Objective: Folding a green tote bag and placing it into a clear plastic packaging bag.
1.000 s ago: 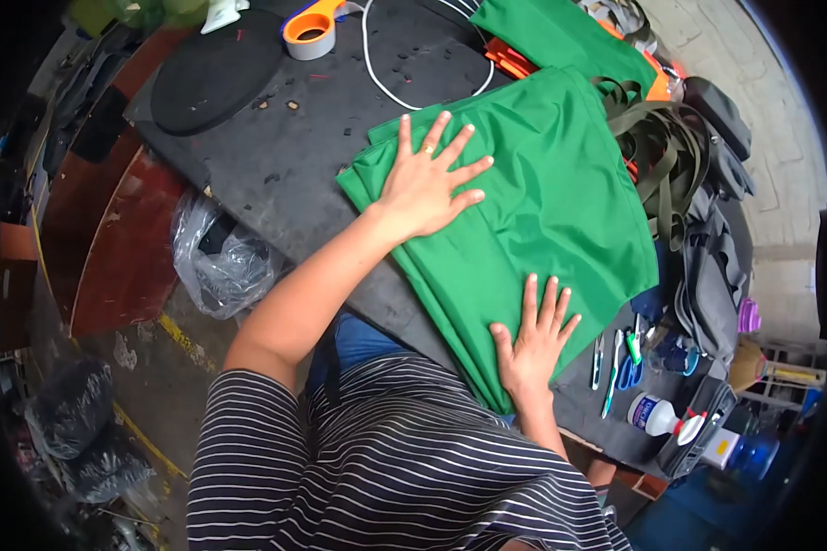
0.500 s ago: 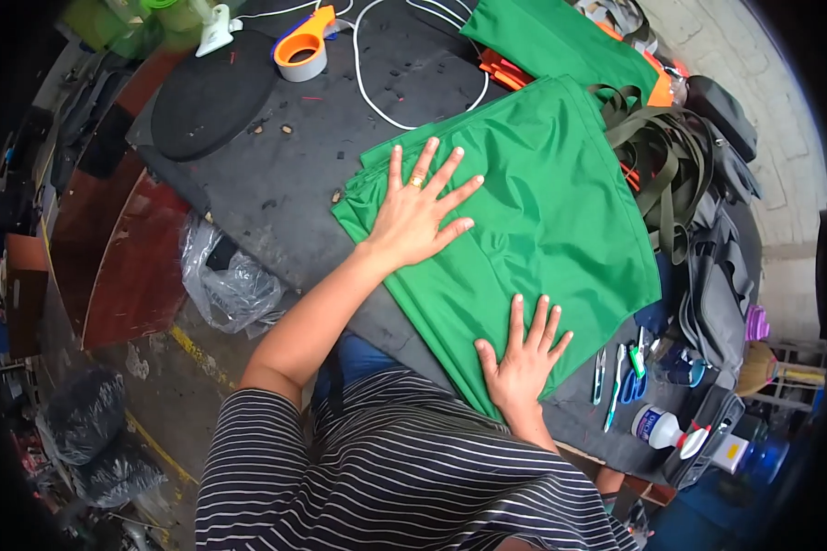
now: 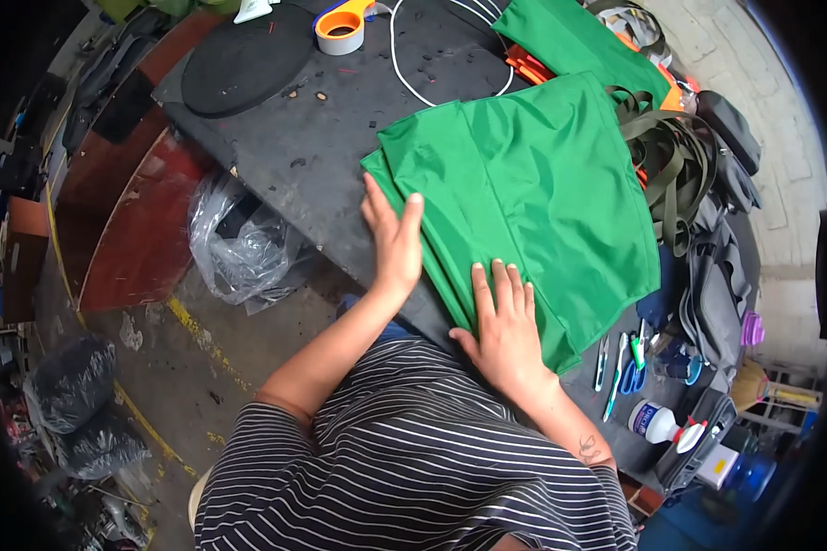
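The right hand (image 3: 508,344) is resting flat, fingers extended, on the folded, glossy green fabric (image 3: 570,202), which is spreading toward one o'clock; the left hand (image 3: 395,248) (open, no hold visible) is flanking its eleven-to-five edge.

Green fabric (image 3: 551,193), layered, lightly creased

Scuffed grey floor (image 3: 175,390) (yellow lines (image 3: 184,319) across it) lies left — pale wall (image 3: 772,138) right of the dark table (image 3: 340,129).

The white plastic bottle (image 3: 662,425) with a red-and-white cap (image 3: 690,436) carries a blue-and-white label (image 3: 645,417); its printed lettering is small, only partly legible.
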Available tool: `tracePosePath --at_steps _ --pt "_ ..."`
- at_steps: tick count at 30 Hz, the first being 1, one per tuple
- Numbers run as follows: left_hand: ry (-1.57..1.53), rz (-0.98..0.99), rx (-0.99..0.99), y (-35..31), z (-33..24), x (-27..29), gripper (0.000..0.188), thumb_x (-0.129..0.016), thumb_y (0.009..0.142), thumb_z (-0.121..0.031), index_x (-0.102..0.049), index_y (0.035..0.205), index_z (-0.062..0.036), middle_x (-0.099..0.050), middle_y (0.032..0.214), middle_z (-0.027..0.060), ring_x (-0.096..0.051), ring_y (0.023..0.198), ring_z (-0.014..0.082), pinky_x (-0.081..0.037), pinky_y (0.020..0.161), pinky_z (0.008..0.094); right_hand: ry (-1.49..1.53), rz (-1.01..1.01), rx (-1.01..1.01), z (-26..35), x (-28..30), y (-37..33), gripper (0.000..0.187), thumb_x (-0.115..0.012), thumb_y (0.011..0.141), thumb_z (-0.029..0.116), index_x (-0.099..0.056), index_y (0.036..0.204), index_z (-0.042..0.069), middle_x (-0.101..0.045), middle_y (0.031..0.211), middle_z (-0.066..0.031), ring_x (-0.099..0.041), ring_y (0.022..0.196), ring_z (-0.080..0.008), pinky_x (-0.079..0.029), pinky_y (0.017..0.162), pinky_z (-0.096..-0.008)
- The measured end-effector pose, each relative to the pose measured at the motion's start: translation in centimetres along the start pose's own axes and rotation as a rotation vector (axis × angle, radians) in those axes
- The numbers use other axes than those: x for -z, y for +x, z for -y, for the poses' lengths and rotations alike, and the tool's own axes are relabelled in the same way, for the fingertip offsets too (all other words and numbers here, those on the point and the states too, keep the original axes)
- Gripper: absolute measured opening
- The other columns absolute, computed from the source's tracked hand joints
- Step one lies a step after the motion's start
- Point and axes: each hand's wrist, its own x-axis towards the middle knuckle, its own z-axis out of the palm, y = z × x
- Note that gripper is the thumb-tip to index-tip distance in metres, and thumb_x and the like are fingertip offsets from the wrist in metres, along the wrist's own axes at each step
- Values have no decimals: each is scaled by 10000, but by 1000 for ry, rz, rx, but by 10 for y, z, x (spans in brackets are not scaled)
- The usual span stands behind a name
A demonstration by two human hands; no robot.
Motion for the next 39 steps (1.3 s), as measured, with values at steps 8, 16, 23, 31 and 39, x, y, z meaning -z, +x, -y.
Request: tracePosePath --at_steps 8,16,23,31,39 --pt "91 1 -327 4 -20 -39 853 -525 904 -227 84 1421 72 10 1460 329 -65 1376 439 -109 1121 456 2 -79 68 -20 -28 -32 851 -642 801 351 -213 1422 -43 -208 1466 -266 -191 1373 -413 -137 1107 -550" --pt "337 -59 -312 47 7 -59 830 -531 895 -255 19 1430 63 -101 1415 374 -189 1316 494 -190 1091 486 -73 -146 -16 -7 -26 -12 971 -696 711 477 -251 1419 -17 -242 1442 -278 -212 1358 -419 -163 1093 -565" --pt "-208 -124 11 20 1 -11 710 -574 877 -223 -180 1436 -36 -204 1391 225 -275 1301 351 -250 1072 415 36 -96 52 -22 -25 -23 878 -673 660 84 -252 1428 28 -262 1437 -263 -241 1343 -432 -194 1110 -526" --pt "168 74 -14 55 -13 -1 958 -696 740 -542 -240 1442 -76 -254 1392 235 -252 1319 371 -230 1079 423 -195 -147 199 -54 -42 -38 797 -594 691 67 -277 1422 36 -279 1444 -237 -268 1339 -418 -210 1111 -511" --pt "284 -112 -147 85 20 3 669 -773 698 -320 -488 1245 -61 -469 1198 239 -450 1133 357 -373 960 426 -187 -23 72 -32 -31 -40 1066 -705 646 558 -218 1450 53 -198 1488 -221 -142 1389 -403 -80 1101 -601"
